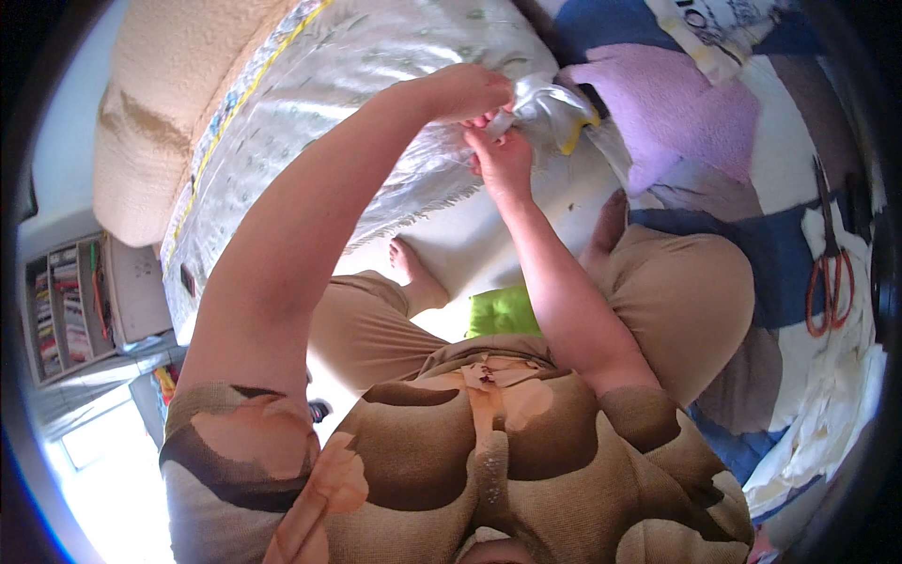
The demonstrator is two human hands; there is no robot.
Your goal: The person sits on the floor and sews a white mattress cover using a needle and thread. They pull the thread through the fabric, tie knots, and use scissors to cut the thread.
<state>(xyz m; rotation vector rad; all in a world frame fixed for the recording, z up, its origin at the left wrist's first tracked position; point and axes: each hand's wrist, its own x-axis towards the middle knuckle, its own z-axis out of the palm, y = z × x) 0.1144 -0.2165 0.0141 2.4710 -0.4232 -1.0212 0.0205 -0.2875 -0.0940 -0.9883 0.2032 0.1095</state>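
Both of my hands meet over the edge of a pale, patterned cover [324,106] that has a fringed hem and yellow trim. My left hand [471,95] bends down from above, its fingertips against a small translucent strip [500,125]. From below, my right hand [506,161] pinches the same strip between thumb and fingers. Shiny clear plastic [546,102] lies bunched just to the right of my fingers, with a yellow piece [581,134] at its end. The back of my left hand hides part of its grip.
A lilac fluffy cloth [683,113] lies to the right on blue and white bedding [733,261]. Scissors with orange-red handles [831,292] rest at far right. A bright green cushion [502,312] sits between my legs. A compartmented box [70,303] stands at far left.
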